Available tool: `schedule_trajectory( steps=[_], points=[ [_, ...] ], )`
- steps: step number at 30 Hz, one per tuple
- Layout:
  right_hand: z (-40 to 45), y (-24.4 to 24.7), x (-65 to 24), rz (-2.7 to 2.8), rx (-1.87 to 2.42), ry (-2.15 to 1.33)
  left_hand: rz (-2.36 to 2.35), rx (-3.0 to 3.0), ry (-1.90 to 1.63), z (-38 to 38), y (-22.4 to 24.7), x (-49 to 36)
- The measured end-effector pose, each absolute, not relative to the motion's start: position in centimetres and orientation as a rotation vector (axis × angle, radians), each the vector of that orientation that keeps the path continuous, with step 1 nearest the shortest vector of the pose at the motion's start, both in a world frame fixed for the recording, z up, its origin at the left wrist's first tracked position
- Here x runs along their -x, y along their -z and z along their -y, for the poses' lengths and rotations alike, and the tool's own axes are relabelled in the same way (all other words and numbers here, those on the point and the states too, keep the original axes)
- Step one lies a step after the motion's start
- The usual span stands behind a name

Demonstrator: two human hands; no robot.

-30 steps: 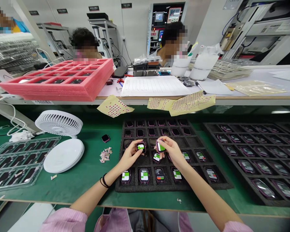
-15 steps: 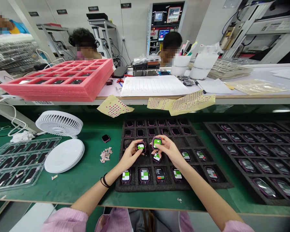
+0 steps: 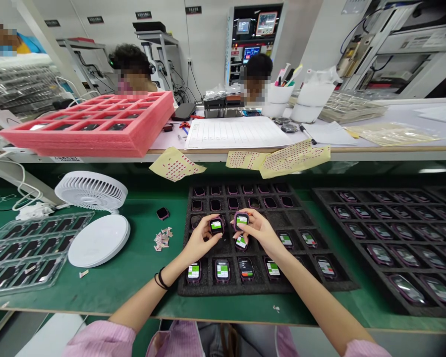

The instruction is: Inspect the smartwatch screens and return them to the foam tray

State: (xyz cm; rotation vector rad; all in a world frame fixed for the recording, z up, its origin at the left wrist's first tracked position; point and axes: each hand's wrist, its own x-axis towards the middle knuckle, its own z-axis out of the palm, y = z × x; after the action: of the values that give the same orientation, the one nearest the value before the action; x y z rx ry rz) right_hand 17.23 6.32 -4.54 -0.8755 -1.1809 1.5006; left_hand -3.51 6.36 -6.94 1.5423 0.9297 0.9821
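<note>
Two small purple-framed smartwatches are held side by side over a black foam tray (image 3: pixel 223 289). My left hand (image 3: pixel 200 241) is closed round the edges of the left smartwatch (image 3: pixel 216 225), whose lit screen shows white and green. In my right hand (image 3: pixel 259 228) is the other smartwatch (image 3: pixel 241 219), its screen also white and green, with the thumb at its lower edge. Below the right fingers a lit watch (image 3: pixel 241 242) sits in a tray slot, partly covered. Lit watches fill much of the near row; those in the far rows have dark screens.
A second foam tray of watches (image 3: pixel 379 297) lies to the right. Left are a white fan (image 3: pixel 99 240), a clear tray of dark parts (image 3: pixel 22 248), a lone watch (image 3: pixel 162 213) and small scraps (image 3: pixel 163 238). A pink foam tray (image 3: pixel 134 134) stands on the shelf; people sit beyond.
My left thumb has slid off its watch's screen toward the lower edge. The right watch's screen has gone from mostly green to white and green lines. Both hands stay in place.
</note>
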Motion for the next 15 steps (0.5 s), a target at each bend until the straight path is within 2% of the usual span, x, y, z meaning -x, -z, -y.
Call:
schedule_trajectory(
  steps=[6, 15],
  points=[
    [-6.5, 4.6, -17.1, 1.172, 0.929, -1.55, -0.892, -1.728, -0.963, -6.5, 5.8, 3.5],
    [-6.7, 4.0, -16.0, 1.277, 0.943, -1.467, -0.99, -2.623, -0.769, -8.2, 0.8, 1.4]
  ],
)
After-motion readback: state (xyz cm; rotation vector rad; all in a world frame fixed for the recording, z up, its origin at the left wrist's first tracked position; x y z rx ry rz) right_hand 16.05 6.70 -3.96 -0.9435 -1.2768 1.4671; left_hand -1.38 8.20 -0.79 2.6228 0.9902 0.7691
